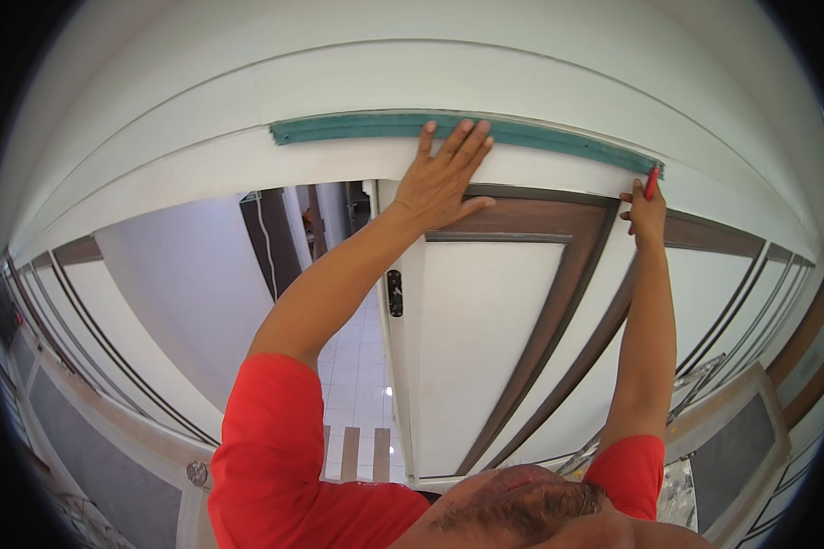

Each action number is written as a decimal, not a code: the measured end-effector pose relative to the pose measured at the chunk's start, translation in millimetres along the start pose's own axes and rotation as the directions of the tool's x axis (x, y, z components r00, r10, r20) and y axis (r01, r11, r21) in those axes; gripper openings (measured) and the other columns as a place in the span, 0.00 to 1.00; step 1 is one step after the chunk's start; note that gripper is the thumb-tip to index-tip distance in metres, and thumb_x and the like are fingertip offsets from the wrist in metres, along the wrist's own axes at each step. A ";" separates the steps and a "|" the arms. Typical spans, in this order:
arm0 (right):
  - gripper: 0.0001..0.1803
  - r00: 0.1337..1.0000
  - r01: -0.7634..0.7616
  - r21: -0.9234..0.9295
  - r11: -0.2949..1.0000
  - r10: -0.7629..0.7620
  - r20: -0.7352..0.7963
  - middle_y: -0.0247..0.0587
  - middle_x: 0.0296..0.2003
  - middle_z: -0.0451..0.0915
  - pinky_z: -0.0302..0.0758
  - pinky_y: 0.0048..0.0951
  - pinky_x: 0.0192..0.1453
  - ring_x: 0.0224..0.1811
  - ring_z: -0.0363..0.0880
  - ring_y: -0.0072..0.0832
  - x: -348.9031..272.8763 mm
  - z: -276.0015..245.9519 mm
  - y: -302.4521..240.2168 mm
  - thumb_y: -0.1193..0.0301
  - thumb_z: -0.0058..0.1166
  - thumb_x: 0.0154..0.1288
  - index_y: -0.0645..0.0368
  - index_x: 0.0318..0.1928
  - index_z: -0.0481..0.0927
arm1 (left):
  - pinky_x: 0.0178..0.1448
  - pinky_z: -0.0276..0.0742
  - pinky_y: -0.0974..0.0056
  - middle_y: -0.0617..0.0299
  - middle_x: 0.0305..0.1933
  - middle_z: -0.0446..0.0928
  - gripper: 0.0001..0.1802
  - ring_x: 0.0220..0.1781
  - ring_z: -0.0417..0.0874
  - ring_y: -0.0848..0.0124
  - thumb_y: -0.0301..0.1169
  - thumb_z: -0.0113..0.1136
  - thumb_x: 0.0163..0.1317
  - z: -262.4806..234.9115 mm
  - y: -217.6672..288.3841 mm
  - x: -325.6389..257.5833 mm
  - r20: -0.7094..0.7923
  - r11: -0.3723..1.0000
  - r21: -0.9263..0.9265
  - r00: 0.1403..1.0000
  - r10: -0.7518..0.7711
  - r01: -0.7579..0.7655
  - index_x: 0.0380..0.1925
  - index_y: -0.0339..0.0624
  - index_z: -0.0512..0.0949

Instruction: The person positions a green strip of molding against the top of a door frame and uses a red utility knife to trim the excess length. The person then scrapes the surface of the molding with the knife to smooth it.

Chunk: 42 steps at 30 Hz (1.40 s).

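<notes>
A long green strip (357, 127) lies along the white lintel (201, 169) above a doorway. My left hand (441, 176) presses flat against the strip's middle and the lintel below it, fingers spread. My right hand (647, 212) is raised at the strip's right end, fingers closed on a red pencil (651, 183) whose tip touches that end. Both arms reach up from red sleeves.
Below the lintel stands a white door (485, 339) with brown trim, open a little, with a black latch plate (394, 293) on its edge. Through the gap a tiled hallway floor (357, 366) shows. White panelled walls with dark lines flank both sides.
</notes>
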State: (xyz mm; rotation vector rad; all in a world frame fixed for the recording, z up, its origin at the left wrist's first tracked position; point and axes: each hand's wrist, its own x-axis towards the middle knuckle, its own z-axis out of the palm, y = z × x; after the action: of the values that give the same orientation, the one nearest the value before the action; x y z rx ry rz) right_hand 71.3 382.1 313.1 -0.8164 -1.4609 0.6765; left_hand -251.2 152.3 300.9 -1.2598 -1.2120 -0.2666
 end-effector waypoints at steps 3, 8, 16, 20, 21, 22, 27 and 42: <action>0.27 1.000 0.023 0.027 0.999 -0.023 -0.016 0.42 0.38 0.84 0.74 0.27 0.19 0.27 0.84 0.27 12.6 -0.3 9.9 0.61 0.51 0.79 0.57 0.72 0.68 | 0.83 0.23 0.29 0.54 0.86 0.46 0.53 0.88 0.32 0.57 0.74 0.47 0.63 0.6 4.3 3.7 -0.006 0.999 -0.041 1.000 -0.003 0.003 0.76 0.45 0.65; 0.27 1.000 -0.011 0.030 0.999 0.011 -0.004 0.44 0.36 0.87 0.66 0.27 0.14 0.17 0.80 0.26 3.4 3.6 4.1 0.59 0.49 0.80 0.54 0.73 0.66 | 0.83 0.26 0.28 0.55 0.86 0.47 0.52 0.88 0.34 0.57 0.73 0.48 0.64 -2.6 0.9 1.6 0.008 1.000 -0.024 1.000 -0.011 0.011 0.75 0.45 0.66; 0.30 0.997 0.070 0.165 0.984 -0.064 -0.040 0.42 0.45 0.83 0.79 0.25 0.25 0.33 0.85 0.25 6.7 5.0 15.4 0.62 0.50 0.80 0.57 0.76 0.63 | 0.82 0.26 0.27 0.55 0.86 0.45 0.50 0.88 0.32 0.56 0.71 0.48 0.66 0.4 6.0 2.5 -0.021 0.999 -0.007 0.999 -0.032 0.032 0.76 0.46 0.65; 0.31 0.998 0.063 0.184 0.981 -0.067 0.014 0.43 0.54 0.78 0.81 0.26 0.27 0.39 0.85 0.24 10.8 0.9 20.7 0.62 0.50 0.80 0.58 0.77 0.61 | 0.82 0.24 0.27 0.54 0.87 0.42 0.51 0.88 0.29 0.54 0.71 0.48 0.66 1.7 6.4 2.9 -0.004 0.999 -0.016 1.000 -0.029 0.028 0.77 0.47 0.63; 0.31 0.998 0.063 0.167 0.984 -0.066 0.012 0.42 0.53 0.79 0.81 0.25 0.27 0.40 0.85 0.24 12.4 0.5 21.2 0.62 0.51 0.80 0.57 0.77 0.62 | 0.82 0.23 0.27 0.53 0.87 0.41 0.51 0.88 0.28 0.53 0.72 0.48 0.66 1.4 6.1 2.7 0.000 1.000 -0.011 1.000 -0.027 0.027 0.77 0.47 0.63; 0.31 0.998 0.064 0.150 0.987 -0.066 0.011 0.41 0.52 0.80 0.81 0.25 0.27 0.40 0.85 0.24 13.8 0.5 21.9 0.61 0.51 0.80 0.56 0.77 0.62 | 0.82 0.23 0.27 0.53 0.87 0.40 0.51 0.88 0.28 0.53 0.72 0.48 0.65 1.0 5.8 2.5 0.004 1.000 -0.006 1.000 -0.025 0.025 0.77 0.47 0.62; 0.32 0.997 0.075 0.095 0.993 -0.077 0.022 0.38 0.49 0.81 0.81 0.24 0.26 0.41 0.84 0.23 10.3 2.1 19.2 0.60 0.52 0.80 0.55 0.77 0.62 | 0.82 0.21 0.27 0.51 0.87 0.39 0.52 0.88 0.27 0.52 0.72 0.47 0.65 3.7 5.0 2.5 -0.022 1.000 0.010 1.000 -0.014 0.014 0.78 0.47 0.61; 0.33 0.999 0.020 0.002 1.000 -0.021 0.028 0.38 0.37 0.83 0.63 0.22 0.16 0.22 0.79 0.22 2.2 3.6 9.2 0.54 0.49 0.80 0.48 0.78 0.61 | 0.83 0.21 0.29 0.53 0.87 0.43 0.51 0.88 0.30 0.52 0.72 0.48 0.65 4.4 4.0 0.3 -0.057 1.000 0.016 0.998 -0.012 0.013 0.77 0.47 0.63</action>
State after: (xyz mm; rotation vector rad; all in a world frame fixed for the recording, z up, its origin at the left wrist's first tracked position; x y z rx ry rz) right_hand 68.6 389.4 306.7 -0.7923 -1.4922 0.6763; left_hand -250.6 157.6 298.1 -1.2228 -1.1714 -0.2994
